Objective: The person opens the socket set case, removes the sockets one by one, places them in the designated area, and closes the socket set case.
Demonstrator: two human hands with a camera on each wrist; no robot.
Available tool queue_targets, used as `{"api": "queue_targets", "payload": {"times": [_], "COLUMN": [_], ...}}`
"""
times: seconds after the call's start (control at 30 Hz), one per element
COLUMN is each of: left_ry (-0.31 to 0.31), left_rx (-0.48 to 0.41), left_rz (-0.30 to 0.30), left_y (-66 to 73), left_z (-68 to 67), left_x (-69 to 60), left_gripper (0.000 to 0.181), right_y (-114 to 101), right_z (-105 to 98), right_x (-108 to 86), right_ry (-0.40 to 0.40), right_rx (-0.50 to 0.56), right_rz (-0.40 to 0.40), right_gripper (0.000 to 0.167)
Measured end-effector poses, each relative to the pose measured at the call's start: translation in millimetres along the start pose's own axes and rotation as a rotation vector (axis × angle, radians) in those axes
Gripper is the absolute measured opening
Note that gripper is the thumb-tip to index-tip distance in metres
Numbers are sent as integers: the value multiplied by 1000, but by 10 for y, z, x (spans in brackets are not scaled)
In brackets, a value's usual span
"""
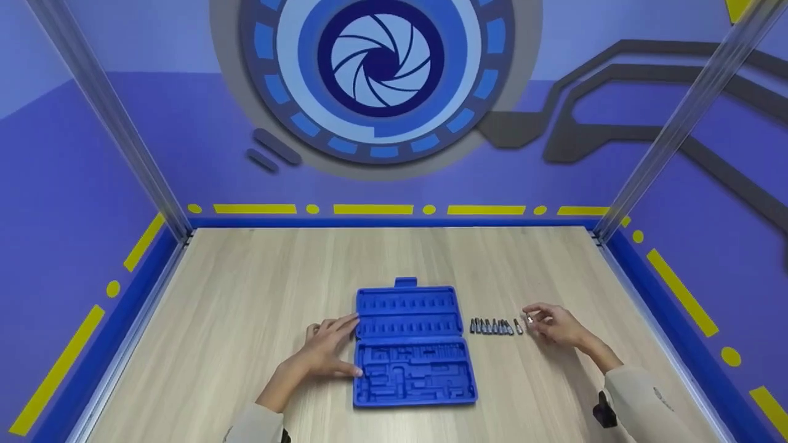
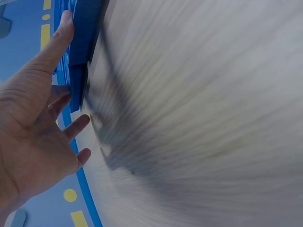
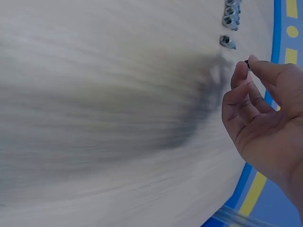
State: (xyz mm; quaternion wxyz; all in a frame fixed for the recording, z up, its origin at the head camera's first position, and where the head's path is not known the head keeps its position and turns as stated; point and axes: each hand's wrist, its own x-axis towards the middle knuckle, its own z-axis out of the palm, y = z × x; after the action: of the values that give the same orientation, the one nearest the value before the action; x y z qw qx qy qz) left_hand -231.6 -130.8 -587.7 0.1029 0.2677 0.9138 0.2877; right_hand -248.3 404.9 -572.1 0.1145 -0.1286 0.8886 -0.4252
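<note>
A blue plastic tool case (image 1: 414,403) lies unfolded on the table, its moulded slots facing up. My left hand (image 1: 323,354) rests against the case's left edge, thumb on the lower half and fingers by the upper half. In the left wrist view, the thumb (image 2: 59,40) is stretched along the case's side (image 2: 85,35). Right of the case, several metal bit sockets (image 1: 489,327) stand in a row, with a lone bit socket (image 1: 518,327) just beyond them. Between thumb and index finger, my right hand (image 1: 557,326) pinches another bit socket (image 1: 529,318), mostly covered by the fingertips.
The pale wood table (image 1: 258,283) runs back to a blue wall with a yellow dashed band (image 1: 373,209). Metal posts (image 1: 123,123) rise at both rear corners, with patterned side panels beyond the table's edges.
</note>
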Motion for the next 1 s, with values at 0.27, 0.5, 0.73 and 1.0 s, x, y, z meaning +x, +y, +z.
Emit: {"api": "queue_targets", "payload": {"times": [0.27, 0.5, 0.73, 1.0], "left_ry": [12, 5, -6, 3], "left_rx": [15, -15, -48, -23], "left_rz": [8, 7, -2, 3], "left_y": [-7, -27, -11, 14], "left_z": [-2, 22, 36, -12], "left_x": [2, -8, -54, -21], "left_gripper": [111, 111, 111, 112], "right_y": [84, 110, 122, 101], "right_z": [50, 102, 125, 49], "right_x": [6, 5, -7, 5], "right_ry": [20, 9, 5, 8], "right_rx": [-60, -40, -77, -83], "right_rz": [-5, -1, -25, -47], "right_gripper": [31, 33, 35, 40]}}
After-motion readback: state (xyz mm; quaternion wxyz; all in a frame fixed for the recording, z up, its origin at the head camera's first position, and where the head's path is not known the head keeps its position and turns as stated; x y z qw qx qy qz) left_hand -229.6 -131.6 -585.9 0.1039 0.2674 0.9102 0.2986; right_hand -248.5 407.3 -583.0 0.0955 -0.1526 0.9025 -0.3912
